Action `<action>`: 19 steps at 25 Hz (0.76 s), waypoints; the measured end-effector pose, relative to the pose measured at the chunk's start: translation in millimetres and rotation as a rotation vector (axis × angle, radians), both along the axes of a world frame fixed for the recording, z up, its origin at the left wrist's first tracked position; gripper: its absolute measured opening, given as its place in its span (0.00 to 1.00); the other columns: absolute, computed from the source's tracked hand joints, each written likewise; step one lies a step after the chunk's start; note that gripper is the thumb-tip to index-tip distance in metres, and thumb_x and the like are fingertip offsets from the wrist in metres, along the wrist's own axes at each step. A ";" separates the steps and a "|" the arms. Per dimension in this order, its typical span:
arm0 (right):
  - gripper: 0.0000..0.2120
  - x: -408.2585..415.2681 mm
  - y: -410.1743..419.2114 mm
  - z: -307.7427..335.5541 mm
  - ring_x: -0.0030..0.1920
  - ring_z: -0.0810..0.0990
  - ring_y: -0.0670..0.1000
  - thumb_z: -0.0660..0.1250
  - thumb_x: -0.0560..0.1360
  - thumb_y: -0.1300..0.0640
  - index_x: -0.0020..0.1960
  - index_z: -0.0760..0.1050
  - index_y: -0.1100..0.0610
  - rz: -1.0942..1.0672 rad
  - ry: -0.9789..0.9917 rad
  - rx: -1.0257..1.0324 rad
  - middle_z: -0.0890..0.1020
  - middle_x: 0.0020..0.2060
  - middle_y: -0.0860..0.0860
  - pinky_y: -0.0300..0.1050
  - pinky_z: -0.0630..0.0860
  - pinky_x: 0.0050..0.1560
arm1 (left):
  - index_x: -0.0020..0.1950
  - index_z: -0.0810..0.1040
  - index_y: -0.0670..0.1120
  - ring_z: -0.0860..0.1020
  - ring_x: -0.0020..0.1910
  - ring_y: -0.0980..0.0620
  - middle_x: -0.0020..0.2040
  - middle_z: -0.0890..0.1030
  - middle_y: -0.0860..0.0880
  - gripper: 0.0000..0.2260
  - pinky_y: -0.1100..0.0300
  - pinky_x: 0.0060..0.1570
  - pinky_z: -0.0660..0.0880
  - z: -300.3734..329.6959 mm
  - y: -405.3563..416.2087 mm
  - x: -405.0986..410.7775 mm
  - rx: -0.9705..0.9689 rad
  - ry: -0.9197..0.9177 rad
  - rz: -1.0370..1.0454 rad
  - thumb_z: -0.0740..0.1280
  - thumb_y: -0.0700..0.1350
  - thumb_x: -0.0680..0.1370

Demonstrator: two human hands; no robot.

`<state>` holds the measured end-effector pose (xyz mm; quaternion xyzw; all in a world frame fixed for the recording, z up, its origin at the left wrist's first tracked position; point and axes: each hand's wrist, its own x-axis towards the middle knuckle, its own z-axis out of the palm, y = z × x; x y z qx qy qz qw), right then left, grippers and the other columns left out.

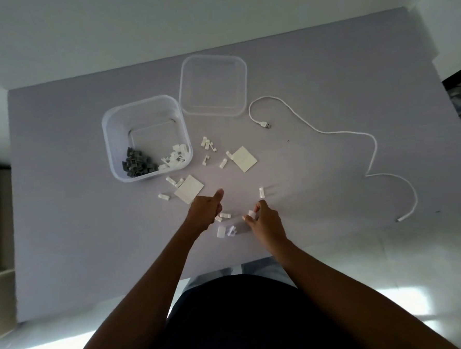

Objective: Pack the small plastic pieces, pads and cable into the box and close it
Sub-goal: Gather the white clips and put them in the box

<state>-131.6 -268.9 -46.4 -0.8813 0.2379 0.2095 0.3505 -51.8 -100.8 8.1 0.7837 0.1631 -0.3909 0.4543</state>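
The right hand [267, 222] pinches a small white piece [251, 213]; the left hand [204, 211] is curled, thumb out, whether gripping anything I cannot tell; loose pieces [224, 230] lie between them on the tabletop [64, 211]; the box [146, 137] stands open beyond, the cable [367, 136] well right.

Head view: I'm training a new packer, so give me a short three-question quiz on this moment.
1. True or false: the lid is on the box.
2. Which already lie in the box? A) grey pieces and white pieces B) the cable C) both pads
3. How many square pads lie on the table, and where?

Key
1. False: it lies beside the box, on the table.
2. A
3. Two: one pad right of the box, another pad by the left hand. The right hand pinches a white piece.
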 end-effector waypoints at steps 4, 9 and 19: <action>0.16 -3.6 9.4 -8.5 0.51 0.82 0.59 0.67 0.77 0.48 0.58 0.68 0.55 0.077 0.033 -0.094 0.82 0.50 0.58 0.50 0.78 0.50 | 0.37 0.79 0.43 0.80 0.38 0.47 0.35 0.81 0.47 0.21 0.58 0.42 0.71 -26.6 24.2 -25.2 0.333 -0.157 -0.338 0.61 0.57 0.80; 0.09 -5.0 12.5 -6.1 0.46 0.81 0.59 0.65 0.75 0.53 0.51 0.69 0.56 0.072 0.020 -0.043 0.80 0.42 0.55 0.47 0.74 0.43 | 0.55 0.79 0.43 0.81 0.50 0.44 0.51 0.83 0.44 0.22 0.57 0.44 0.72 -37.8 28.5 -43.3 0.510 -0.199 -0.570 0.64 0.62 0.77; 0.21 -32.1 32.2 -12.1 0.44 0.82 0.55 0.65 0.76 0.60 0.69 0.69 0.53 0.498 -0.150 -0.012 0.82 0.44 0.56 0.40 0.71 0.43 | 0.55 0.79 0.43 0.82 0.49 0.45 0.52 0.83 0.44 0.19 0.54 0.47 0.78 -45.4 25.0 -41.7 0.487 -0.272 -0.493 0.62 0.59 0.79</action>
